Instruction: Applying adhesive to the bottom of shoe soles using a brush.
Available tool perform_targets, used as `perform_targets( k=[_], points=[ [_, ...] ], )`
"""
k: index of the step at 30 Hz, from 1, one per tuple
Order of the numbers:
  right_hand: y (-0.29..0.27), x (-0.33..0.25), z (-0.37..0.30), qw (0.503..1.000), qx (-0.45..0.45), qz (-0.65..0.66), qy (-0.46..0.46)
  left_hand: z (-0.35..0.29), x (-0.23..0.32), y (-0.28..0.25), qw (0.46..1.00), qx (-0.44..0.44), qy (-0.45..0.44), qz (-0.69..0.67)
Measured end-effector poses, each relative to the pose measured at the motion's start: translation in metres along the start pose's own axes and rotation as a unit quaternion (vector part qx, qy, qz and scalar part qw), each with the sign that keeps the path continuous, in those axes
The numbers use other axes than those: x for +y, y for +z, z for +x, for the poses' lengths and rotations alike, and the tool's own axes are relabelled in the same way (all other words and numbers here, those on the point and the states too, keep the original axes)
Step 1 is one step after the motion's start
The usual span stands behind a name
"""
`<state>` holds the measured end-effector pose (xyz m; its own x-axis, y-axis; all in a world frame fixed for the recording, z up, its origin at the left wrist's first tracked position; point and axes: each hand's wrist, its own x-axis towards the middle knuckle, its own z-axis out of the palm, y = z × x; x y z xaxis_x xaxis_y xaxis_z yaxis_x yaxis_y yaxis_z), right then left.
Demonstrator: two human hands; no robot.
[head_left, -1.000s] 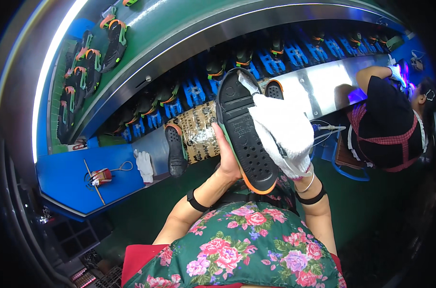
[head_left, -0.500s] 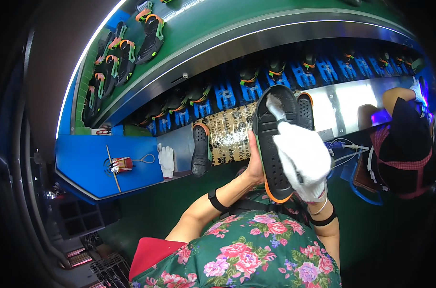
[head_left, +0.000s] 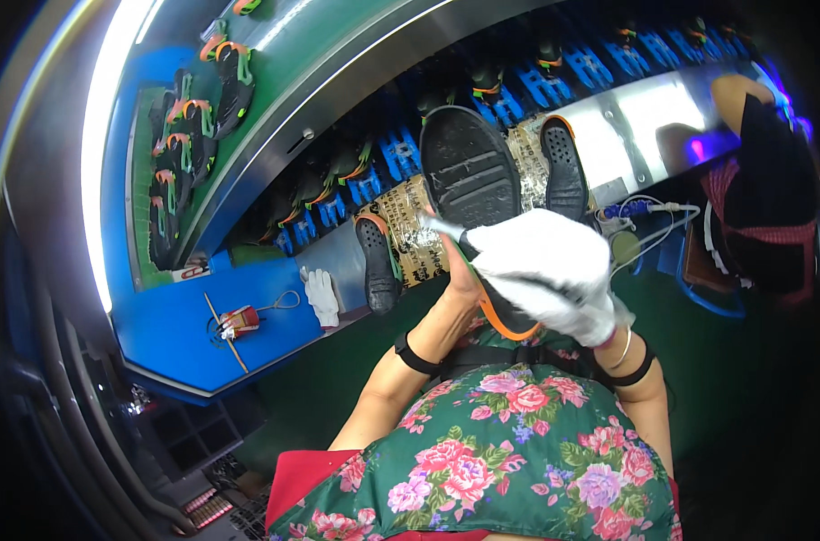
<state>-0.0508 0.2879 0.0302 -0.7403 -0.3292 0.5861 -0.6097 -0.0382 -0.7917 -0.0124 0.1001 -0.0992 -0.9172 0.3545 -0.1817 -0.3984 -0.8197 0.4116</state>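
Note:
My bare left hand (head_left: 464, 278) grips a black shoe sole (head_left: 471, 176) with an orange edge at its near end. The sole is held up over the bench, and its upper half looks wet and ridged. My right hand (head_left: 552, 270), in a white knit glove, is closed around a small brush (head_left: 446, 227). The brush's pale bristles lie across the sole's left edge, close to my left fingers; whether they touch it I cannot tell. Most of the brush handle and the sole's middle are hidden by the glove.
Two more soles, a left one (head_left: 378, 270) and a right one (head_left: 565, 167), lie on the bench beside printed brown paper (head_left: 412, 225). A white glove (head_left: 321, 296) and a red container (head_left: 239, 322) rest on the blue table (head_left: 171, 347). Beyond, shoes sit on blue holders (head_left: 399, 155). A co-worker (head_left: 762, 180) is at right.
My right hand has drawn the brush from the sole's far end down to its left edge. The view has turned, and the sole's far end appears closer.

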Motion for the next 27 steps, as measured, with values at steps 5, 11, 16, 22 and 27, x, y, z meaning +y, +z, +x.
perform_targets(
  k=[5, 11, 16, 22, 27],
  points=[
    [-0.005, 0.009, -0.012, 0.996, 0.027, -0.081, -0.025, 0.008, 0.001, 0.014, 0.981, 0.164, 0.046, 0.096],
    [-0.007, 0.011, -0.019, 1.0, 0.021, 0.007, 0.015, 0.014, 0.001, 0.007, 0.987, -0.108, 0.018, -0.119],
    [-0.002, 0.021, -0.03, 0.999, 0.008, -0.041, 0.03, 0.017, 0.008, 0.024, 0.98, 0.189, -0.037, 0.048],
    [-0.021, 0.026, -0.028, 0.999, -0.029, -0.028, -0.015, 0.019, 0.02, 0.035, 0.987, 0.153, 0.01, 0.039],
    [-0.004, 0.017, -0.043, 0.994, -0.064, -0.059, -0.061, 0.031, 0.027, 0.028, 0.995, -0.079, -0.06, 0.025]
  ],
)
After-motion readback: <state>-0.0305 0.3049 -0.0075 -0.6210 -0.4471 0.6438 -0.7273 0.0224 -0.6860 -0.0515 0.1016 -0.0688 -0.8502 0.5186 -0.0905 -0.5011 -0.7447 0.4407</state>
